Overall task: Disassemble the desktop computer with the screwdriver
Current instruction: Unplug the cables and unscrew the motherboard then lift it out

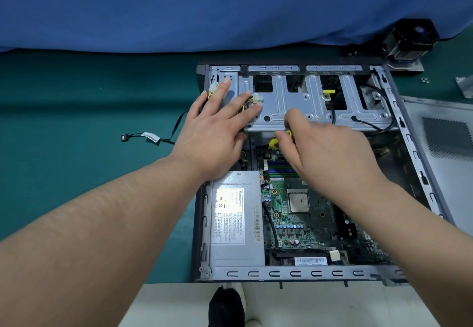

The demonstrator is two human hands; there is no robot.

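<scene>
1. The desktop computer (302, 273) lies on its side on the green bench (76, 111), its side open upward; the silver power supply (235, 224) sits in the near left corner, the green motherboard (302, 214) just to its right.
2. The left hand (217, 132) lies flat with fingers spread over the left end of the metal drive cage (320, 111); its fingertips rest on white cable connectors (257, 100) with yellow wires.
3. The right hand (325, 152) reaches under the near edge of the cage; thumb and forefinger curl round a yellow part (273, 142), which may be the screwdriver handle, though I cannot tell for certain.
4. A loose black cable (151, 137) with a white tag lies on the bench, left of the case.
5. A grey side panel (442, 147) lies to the right of the case; a black cooler fan (409, 39) stands beyond the far right corner, by the blue cloth (204, 6).
</scene>
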